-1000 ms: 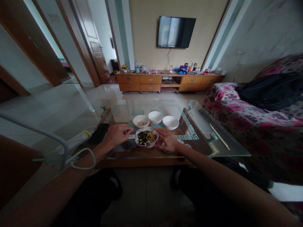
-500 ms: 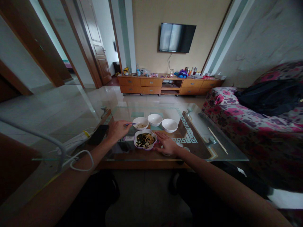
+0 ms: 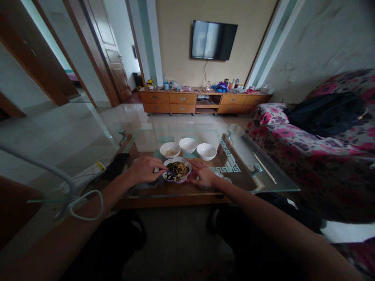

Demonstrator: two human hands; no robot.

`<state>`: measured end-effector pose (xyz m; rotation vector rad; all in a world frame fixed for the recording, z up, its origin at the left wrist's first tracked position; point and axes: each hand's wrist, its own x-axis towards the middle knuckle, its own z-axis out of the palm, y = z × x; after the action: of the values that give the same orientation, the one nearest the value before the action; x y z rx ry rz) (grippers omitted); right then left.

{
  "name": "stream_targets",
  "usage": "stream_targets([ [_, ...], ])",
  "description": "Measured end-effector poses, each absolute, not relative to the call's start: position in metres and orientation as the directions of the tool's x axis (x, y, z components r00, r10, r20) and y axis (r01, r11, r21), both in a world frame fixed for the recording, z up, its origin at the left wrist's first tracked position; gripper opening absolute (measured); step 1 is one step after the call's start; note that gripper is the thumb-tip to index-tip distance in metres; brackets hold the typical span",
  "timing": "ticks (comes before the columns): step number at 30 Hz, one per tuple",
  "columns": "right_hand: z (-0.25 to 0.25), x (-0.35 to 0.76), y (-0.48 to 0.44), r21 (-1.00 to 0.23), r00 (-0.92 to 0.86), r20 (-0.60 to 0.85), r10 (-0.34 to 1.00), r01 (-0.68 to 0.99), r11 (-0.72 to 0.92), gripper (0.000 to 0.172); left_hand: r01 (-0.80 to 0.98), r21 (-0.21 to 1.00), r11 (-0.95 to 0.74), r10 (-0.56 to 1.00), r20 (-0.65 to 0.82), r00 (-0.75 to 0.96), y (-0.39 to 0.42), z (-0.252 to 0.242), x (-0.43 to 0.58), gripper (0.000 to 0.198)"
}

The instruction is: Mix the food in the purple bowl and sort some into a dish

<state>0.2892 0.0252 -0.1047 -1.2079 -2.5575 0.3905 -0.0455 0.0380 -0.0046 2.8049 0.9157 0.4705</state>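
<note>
My left hand (image 3: 143,170) grips a small spoon (image 3: 170,171), whose tip reaches into a flower-shaped purple-rimmed dish (image 3: 190,168). That dish holds a mix of dark seaweed and yellowish grains (image 3: 177,170). My right hand (image 3: 203,175) lies flat on the glass table top (image 3: 243,164), fingers spread, its fingertips at the dish's right rim. Behind the dish stand several white bowls: one with a little pale food (image 3: 170,155), and two others (image 3: 188,145) (image 3: 206,152) whose insides look bare.
A dark phone (image 3: 116,165) lies left of my left hand, near a white power strip (image 3: 88,173) and cable. A thin stick (image 3: 265,168) lies on the glass at right. A floral sofa (image 3: 293,164) with a black bag (image 3: 325,115) stands right; a wooden cabinet (image 3: 205,103) stands behind.
My left hand has moved the spoon from the white bowl with pale food down into the flower-shaped dish. My right hand has barely moved, and the view has shifted slightly.
</note>
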Motion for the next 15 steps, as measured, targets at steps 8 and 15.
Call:
stream_targets([
  [8, -0.107, 0.29, 0.026, -0.358, -0.611, 0.17, 0.773, 0.693, 0.626, 0.094, 0.648, 0.087, -0.757, 0.653, 0.098, 0.751, 0.032, -0.003, -0.032, 0.024],
  [15, -0.11, 0.291, 0.028, -0.353, -0.614, 0.175, 0.77, 0.691, 0.631, 0.094, 0.674, 0.1, -0.732, 0.682, 0.086, 0.727, 0.032, -0.005, -0.03, 0.025],
])
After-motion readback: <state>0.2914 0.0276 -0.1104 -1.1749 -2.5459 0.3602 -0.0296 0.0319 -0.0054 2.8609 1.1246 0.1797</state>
